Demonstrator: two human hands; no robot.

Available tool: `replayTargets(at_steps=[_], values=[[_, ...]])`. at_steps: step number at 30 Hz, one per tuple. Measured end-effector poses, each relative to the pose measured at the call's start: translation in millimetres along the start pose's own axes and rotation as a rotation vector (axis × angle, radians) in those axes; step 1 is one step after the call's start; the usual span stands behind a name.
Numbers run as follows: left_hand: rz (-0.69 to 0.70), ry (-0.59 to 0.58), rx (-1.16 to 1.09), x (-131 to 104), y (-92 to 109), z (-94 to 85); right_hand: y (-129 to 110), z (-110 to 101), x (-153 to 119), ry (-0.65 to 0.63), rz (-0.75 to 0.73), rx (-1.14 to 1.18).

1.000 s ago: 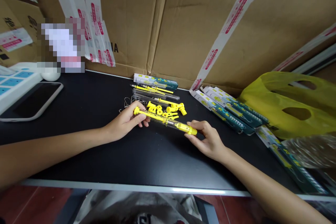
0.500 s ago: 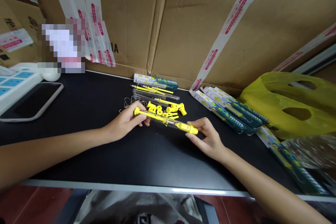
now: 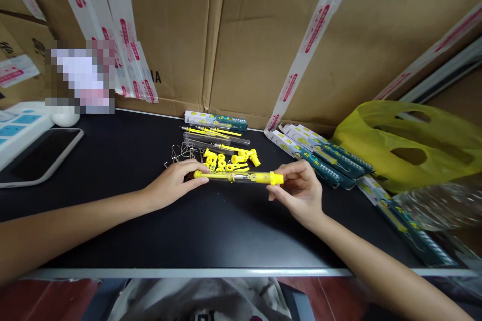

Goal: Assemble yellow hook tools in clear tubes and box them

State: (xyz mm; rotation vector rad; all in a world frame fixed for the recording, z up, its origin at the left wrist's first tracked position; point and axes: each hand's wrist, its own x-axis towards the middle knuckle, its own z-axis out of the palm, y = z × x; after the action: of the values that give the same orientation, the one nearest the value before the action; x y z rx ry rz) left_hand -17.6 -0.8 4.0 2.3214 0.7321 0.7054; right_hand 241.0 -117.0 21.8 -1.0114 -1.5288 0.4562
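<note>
A clear plastic tube (image 3: 241, 176) with yellow ends and a yellow rod inside is held level above the black table, between both hands. My left hand (image 3: 176, 180) pinches its left yellow end between thumb and fingers. At the other end, my right hand (image 3: 299, 188) grips near the yellow cap (image 3: 276, 178). Just behind the tube lie loose yellow plastic parts (image 3: 222, 160) in a small heap. Bent wire hooks (image 3: 184, 152) rest beyond my left hand. Further back are yellow rods with metal tips (image 3: 211, 131) and clear empty tubes (image 3: 237, 139).
A printed box (image 3: 214, 120) lies against the cardboard wall (image 3: 263, 35). More printed boxes (image 3: 324, 153) are stacked at the right, near a yellow plastic bag (image 3: 376, 145). A phone (image 3: 37, 158) and a white power strip (image 3: 22, 120) occupy the left side.
The tube has turned from slanting down to the right to nearly level, its right end raised slightly and its left end lowered. Both hands keep their hold. The camera view has shifted a little.
</note>
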Motion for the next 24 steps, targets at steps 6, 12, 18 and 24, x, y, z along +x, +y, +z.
replayTargets(at_steps=[6,12,18,24], values=[[0.011,-0.027,0.007,-0.1,-0.1,1.2,-3.7,-0.7,-2.6,-0.089,-0.049,0.051],[-0.009,0.029,-0.063,-0.5,4.0,-1.8,-3.1,-4.8,0.3,-0.077,-0.025,0.063],[-0.047,0.146,-0.328,-3.4,8.8,-5.4,1.0,-6.6,3.5,-0.164,0.094,0.035],[-0.034,0.166,-0.405,-4.6,8.8,-5.5,4.7,-6.0,3.4,-0.252,0.158,0.056]])
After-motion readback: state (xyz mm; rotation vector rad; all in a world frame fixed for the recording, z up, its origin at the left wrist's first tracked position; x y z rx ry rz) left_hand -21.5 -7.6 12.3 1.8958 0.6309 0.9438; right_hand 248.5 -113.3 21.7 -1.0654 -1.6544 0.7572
